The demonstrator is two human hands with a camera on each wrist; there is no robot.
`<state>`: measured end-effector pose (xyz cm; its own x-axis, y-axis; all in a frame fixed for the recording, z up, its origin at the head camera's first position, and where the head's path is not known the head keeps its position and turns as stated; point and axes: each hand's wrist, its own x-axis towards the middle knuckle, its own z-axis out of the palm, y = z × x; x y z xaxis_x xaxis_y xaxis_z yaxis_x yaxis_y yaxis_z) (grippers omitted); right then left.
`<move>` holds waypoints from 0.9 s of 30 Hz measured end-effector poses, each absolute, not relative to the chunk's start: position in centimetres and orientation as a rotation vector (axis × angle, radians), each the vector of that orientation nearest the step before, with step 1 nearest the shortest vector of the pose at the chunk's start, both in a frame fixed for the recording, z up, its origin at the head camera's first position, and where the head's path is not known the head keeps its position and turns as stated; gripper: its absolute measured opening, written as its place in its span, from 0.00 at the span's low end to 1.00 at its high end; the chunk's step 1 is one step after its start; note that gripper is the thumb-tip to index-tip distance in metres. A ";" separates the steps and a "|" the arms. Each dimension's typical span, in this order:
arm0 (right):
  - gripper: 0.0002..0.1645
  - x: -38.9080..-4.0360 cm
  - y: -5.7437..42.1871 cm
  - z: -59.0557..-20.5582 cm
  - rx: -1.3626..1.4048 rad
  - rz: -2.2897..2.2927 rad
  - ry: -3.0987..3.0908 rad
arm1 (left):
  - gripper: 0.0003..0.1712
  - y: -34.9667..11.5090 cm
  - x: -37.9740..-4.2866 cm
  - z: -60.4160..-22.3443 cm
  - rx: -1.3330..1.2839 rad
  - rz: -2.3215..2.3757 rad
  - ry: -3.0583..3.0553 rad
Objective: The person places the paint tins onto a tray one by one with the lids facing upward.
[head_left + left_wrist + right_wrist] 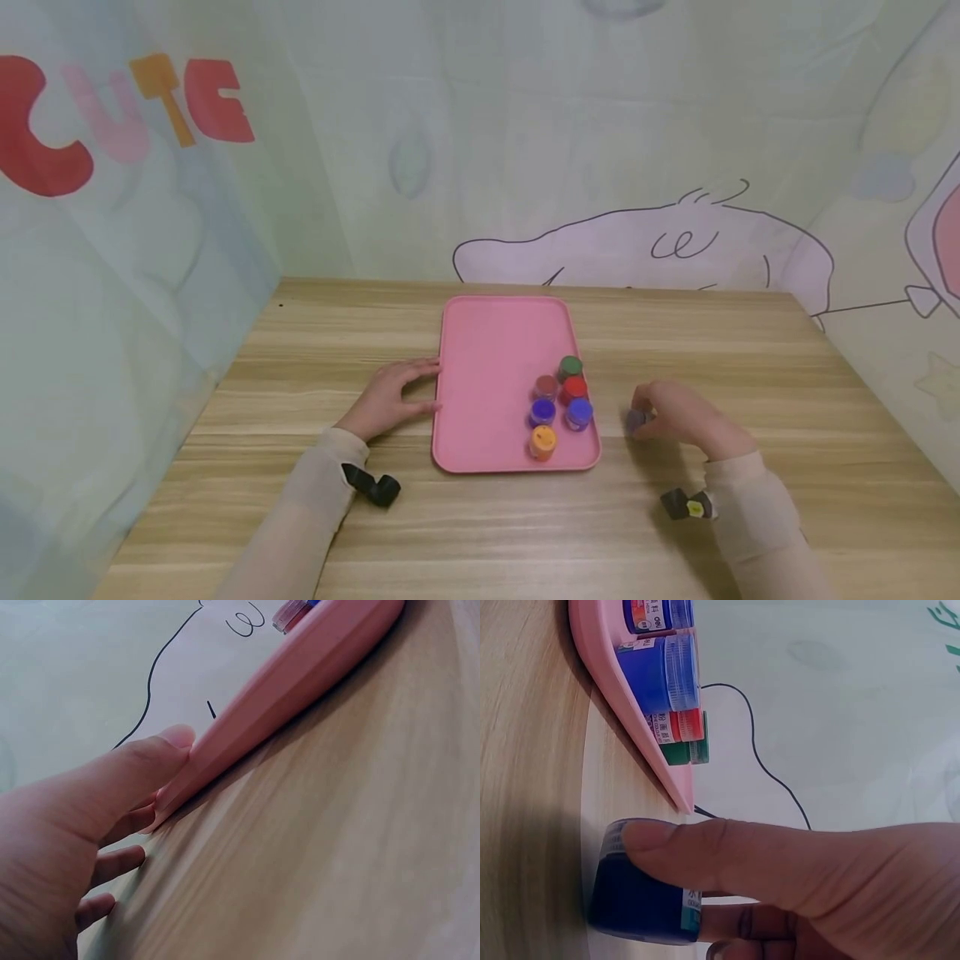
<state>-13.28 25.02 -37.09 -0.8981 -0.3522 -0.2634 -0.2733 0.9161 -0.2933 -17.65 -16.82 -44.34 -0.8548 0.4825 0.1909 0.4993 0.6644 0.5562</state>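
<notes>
A pink tray lies on the table, several lidded paint jars grouped on its right side. My left hand is at the tray's left edge, thumb and fingers spread; in the left wrist view the thumb touches the rim. Right of the tray, my right hand pinches a dark blue paint jar between thumb and fingers, at or just above the table. That jar is tipped over, its clear ridged lid facing another way than the upright jars' lids. Its far side is hidden.
On the tray stand green, red, brownish-red, dark blue, lighter blue and orange jars. The wooden table ends at a printed cloth backdrop.
</notes>
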 end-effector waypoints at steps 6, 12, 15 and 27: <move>0.15 -13.3 25.1 -36.8 -0.427 -0.351 2.756 | 0.35 -16.8 -17.7 -44.3 -0.844 -0.964 -2.836; 0.14 -13.2 25.1 -36.7 -0.442 -0.355 2.756 | 0.34 -16.8 -17.7 -44.4 -0.842 -0.967 -2.835; 0.13 -13.2 25.1 -36.7 -0.459 -0.357 2.762 | 0.34 -16.8 -17.7 -44.4 -0.843 -0.966 -2.831; 0.13 -12.9 24.9 -36.3 -0.551 -0.404 2.774 | 0.34 -16.8 -17.6 -44.5 -0.839 -0.977 -2.826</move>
<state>-12.88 24.86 -36.30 -0.8868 -0.4065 -0.2197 -0.3270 0.8881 -0.3230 -17.65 -16.83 -44.46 -0.8533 0.4803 0.2031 0.5032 0.6561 0.5624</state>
